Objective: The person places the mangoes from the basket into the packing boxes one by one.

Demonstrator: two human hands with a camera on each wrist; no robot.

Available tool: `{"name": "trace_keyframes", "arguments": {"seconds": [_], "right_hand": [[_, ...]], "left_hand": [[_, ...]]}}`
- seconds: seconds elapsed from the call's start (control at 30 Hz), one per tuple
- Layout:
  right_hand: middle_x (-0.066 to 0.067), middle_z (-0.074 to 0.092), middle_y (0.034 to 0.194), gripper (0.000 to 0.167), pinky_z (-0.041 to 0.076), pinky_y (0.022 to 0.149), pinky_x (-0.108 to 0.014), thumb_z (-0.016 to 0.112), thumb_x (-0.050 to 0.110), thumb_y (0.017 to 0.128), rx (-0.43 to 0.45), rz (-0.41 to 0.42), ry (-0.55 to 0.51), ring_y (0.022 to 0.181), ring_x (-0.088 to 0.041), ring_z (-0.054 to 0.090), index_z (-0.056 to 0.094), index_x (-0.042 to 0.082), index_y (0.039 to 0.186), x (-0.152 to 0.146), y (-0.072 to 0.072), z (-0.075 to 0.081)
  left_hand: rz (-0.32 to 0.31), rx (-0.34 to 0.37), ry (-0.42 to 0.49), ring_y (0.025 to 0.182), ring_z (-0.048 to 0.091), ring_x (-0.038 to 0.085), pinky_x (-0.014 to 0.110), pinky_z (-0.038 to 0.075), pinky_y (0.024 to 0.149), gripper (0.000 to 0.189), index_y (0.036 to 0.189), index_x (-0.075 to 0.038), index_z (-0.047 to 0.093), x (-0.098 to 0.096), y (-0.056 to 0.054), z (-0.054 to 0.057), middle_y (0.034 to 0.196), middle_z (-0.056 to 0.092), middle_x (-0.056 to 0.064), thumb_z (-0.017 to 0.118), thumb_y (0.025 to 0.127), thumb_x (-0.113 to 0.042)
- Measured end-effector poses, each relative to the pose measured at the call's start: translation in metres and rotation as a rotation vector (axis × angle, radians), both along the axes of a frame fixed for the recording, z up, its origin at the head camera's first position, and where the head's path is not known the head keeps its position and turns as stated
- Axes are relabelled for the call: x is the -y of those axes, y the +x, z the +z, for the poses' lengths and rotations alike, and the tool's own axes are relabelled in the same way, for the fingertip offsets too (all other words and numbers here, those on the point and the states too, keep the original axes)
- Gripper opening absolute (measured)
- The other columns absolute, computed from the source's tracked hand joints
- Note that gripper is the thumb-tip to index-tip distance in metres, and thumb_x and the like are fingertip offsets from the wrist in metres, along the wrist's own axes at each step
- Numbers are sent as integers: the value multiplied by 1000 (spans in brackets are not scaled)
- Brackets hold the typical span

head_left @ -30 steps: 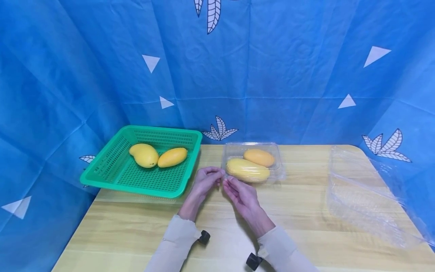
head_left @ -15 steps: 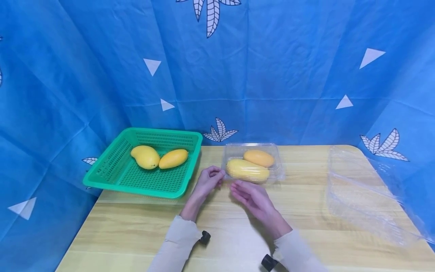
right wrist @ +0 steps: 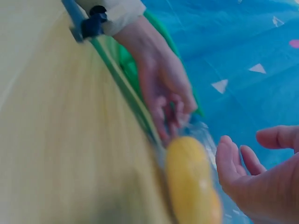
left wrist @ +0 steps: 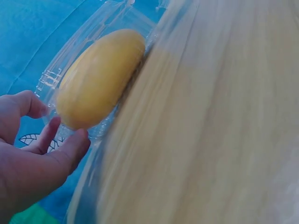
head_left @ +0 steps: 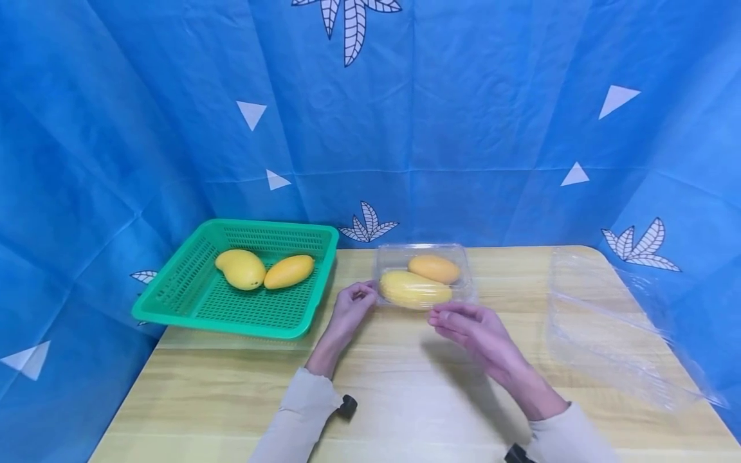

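A clear plastic clamshell box [head_left: 470, 283] stands at the back of the table, its lid down over a yellow mango [head_left: 413, 290] and an orange-yellow mango [head_left: 434, 269]. My left hand [head_left: 350, 310] is at the box's front left corner. In the left wrist view its thumb and curled fingers [left wrist: 74, 147] hold that corner. Near the front right of the box hovers my right hand [head_left: 475, 331], holding nothing. Its fingers look relaxed and slightly bent in the right wrist view, apart from the lid.
To the left stands a green plastic basket [head_left: 312, 308] with two mangoes [head_left: 243, 270] in it. More clear plastic packaging [head_left: 602, 334], hard to make out, lies along the table's right side. Behind the wooden table [head_left: 370, 411] hangs a blue patterned cloth [head_left: 463, 128].
My right hand has left the box's front left corner and moved right along its front edge. The left hand has stayed at that corner. The view has shifted slightly.
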State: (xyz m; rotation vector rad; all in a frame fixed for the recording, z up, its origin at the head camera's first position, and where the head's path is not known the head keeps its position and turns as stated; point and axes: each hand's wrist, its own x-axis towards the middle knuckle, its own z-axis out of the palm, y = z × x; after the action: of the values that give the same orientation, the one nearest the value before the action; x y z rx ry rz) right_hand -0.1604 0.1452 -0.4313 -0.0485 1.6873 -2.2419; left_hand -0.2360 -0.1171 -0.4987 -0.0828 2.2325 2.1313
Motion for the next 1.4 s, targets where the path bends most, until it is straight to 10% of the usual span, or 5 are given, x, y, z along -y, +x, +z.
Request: {"name": "trace_keyframes", "arguments": {"seconds": [0.43, 0.9, 1.2, 1.4], "right_hand": [[-14, 71, 120, 27, 52, 101, -32, 64, 1, 99, -123, 36, 101, 112, -21, 69, 63, -7, 126, -85, -10, 55], [0, 75, 114, 22, 58, 87, -25, 61, 1, 102, -177, 24, 380, 104, -12, 72, 70, 3, 122, -179, -21, 70], [19, 70, 109, 41, 57, 75, -17, 62, 29, 105, -155, 1, 864, 93, 6, 66, 61, -1, 133, -243, -23, 61], [-12, 69, 120, 57, 55, 70, -19, 60, 34, 105, -164, 41, 1079, 87, 13, 58, 51, -12, 138, -277, -19, 45]], "left_hand": [[41, 79, 134, 129, 50, 28, 22, 53, 83, 5, 81, 0, 64, -3, 2, 1, 147, 54, 21, 60, 83, 3], [84, 90, 182, 112, 56, 26, 27, 56, 89, 10, 80, -3, 60, -9, 5, 0, 146, 54, 21, 57, 87, 3], [185, 68, 237, 73, 48, 11, 16, 41, 59, 8, 83, 0, 58, -11, 6, 2, 137, 60, 23, 55, 88, 6], [233, 55, 271, 62, 42, 7, 14, 32, 52, 13, 80, -4, 55, -14, 5, 5, 117, 65, 14, 54, 88, 6]]}}
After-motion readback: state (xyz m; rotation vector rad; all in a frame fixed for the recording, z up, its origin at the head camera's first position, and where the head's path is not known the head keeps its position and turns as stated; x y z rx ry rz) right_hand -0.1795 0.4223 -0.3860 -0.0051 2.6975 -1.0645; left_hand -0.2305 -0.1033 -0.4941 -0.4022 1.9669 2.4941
